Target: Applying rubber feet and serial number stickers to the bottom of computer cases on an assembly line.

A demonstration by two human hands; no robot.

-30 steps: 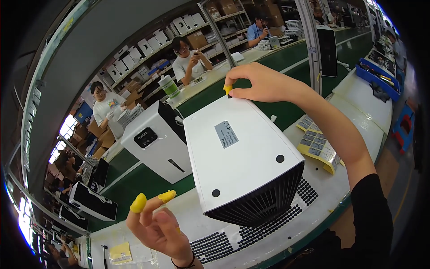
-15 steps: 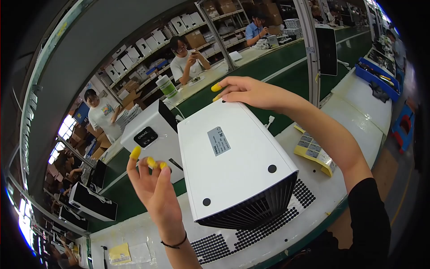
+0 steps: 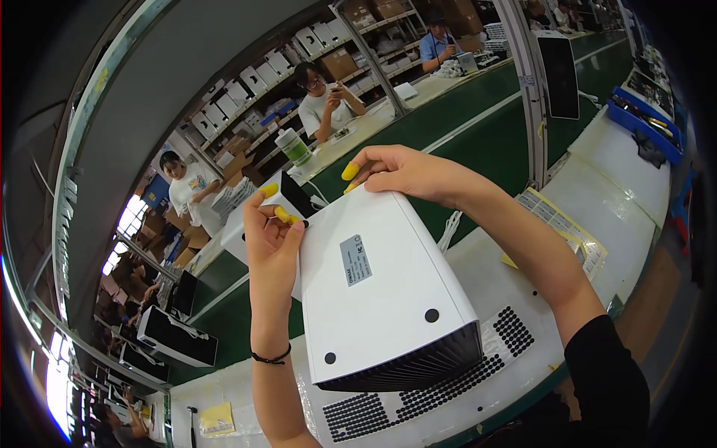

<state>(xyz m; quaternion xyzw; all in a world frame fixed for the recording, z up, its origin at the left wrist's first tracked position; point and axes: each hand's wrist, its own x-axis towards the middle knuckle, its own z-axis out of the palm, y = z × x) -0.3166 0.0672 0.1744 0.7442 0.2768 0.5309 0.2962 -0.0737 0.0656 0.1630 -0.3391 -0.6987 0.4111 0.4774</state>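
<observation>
A white box-shaped appliance (image 3: 388, 291) with a black grille (image 3: 418, 364) at its near end lies tilted before me, a silver label (image 3: 356, 260) on its upper face. Two black round pads, one on the left (image 3: 330, 358) and one on the right (image 3: 432, 316), show near the grille. My left hand (image 3: 275, 246) is closed at the far left corner, thumb and yellow-capped fingers pinched around a small black pad (image 3: 305, 223). My right hand (image 3: 407, 175) grips the far right corner, thumb on top and yellow-capped fingers curled beyond the edge.
Sheets of black pads (image 3: 357, 416) lie on the white bench under the appliance. A label sheet (image 3: 564, 228) is to the right, near a blue tool bin (image 3: 646, 123). Another white unit (image 3: 235, 235) stands behind my left hand by the green conveyor (image 3: 478, 142). Co-workers sit across it.
My left hand has moved up and right from beside the appliance to its far left corner, its fingers closing. My right hand stays at the far right corner; the view has shifted slightly.
</observation>
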